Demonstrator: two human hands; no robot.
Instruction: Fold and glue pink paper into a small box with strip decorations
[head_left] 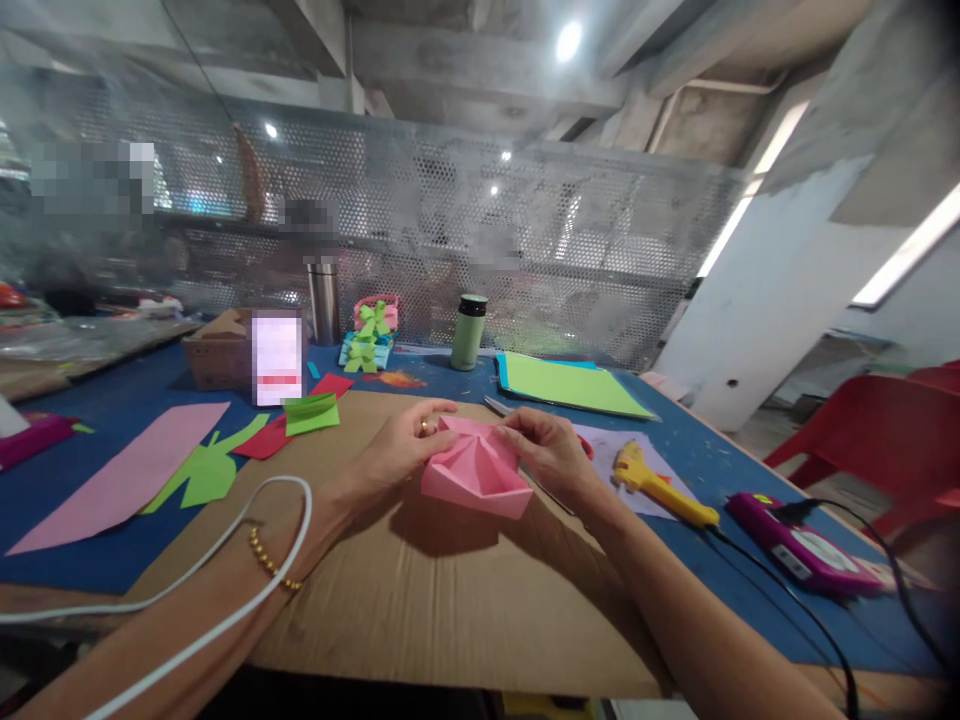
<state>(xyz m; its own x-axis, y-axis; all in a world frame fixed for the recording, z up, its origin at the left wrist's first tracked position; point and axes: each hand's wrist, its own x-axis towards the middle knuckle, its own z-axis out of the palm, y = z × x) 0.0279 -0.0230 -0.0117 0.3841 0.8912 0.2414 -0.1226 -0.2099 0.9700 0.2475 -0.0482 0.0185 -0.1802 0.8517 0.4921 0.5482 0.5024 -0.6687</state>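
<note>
A folded pink paper box (477, 474) is held just above the brown cardboard sheet (420, 620), its open side and creased inner folds facing me. My left hand (412, 440) pinches its left edge between thumb and fingers. On the opposite side, my right hand (546, 448) grips the upper right edge with thumb and fingertips. Both hands are closed on the same paper. Scissors (498, 405) lie behind the box, partly hidden by my right hand. The box casts a shadow on the cardboard beneath it.
To the right lie a yellow glue gun (664, 486), a purple power strip (802, 545) and green paper sheets (574, 386). Pink paper (124, 475) and green cut pieces (210, 470) lie left. A green bottle (469, 335) stands behind. A white cable (304, 530) crosses my left forearm.
</note>
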